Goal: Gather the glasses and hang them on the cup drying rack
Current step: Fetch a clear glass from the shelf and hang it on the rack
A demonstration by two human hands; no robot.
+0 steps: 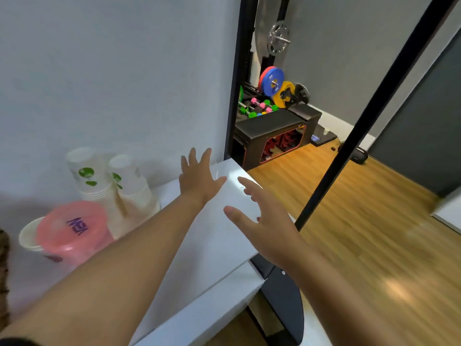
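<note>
I am reaching both arms out over the white counter (219,236), and neither hand is carrying anything. My left hand (198,177) is stretching toward the far edge with its fingers spread wide and straight. My right hand (264,221) is hovering nearer and to the right, above the counter's right edge, fingers loosely fanned and thumb apart, gripping nothing.

I am not seeing any glasses, nor the cup drying rack; they are lying outside this view, so I judge I am only starting to look for them, hands kept free to pick them up.

At the near left, against the wall, two stacks of paper cups (112,186) are standing upside down, probably stored that way to keep dust out. Just in front of them a pink lidded tub (73,228) is sitting beside a single white cup (28,237). To the right a black pole (369,116) is slanting up from its base by the counter, and beyond it, far across the wooden floor (361,233), weight plates (273,82) are resting on a rack.
</note>
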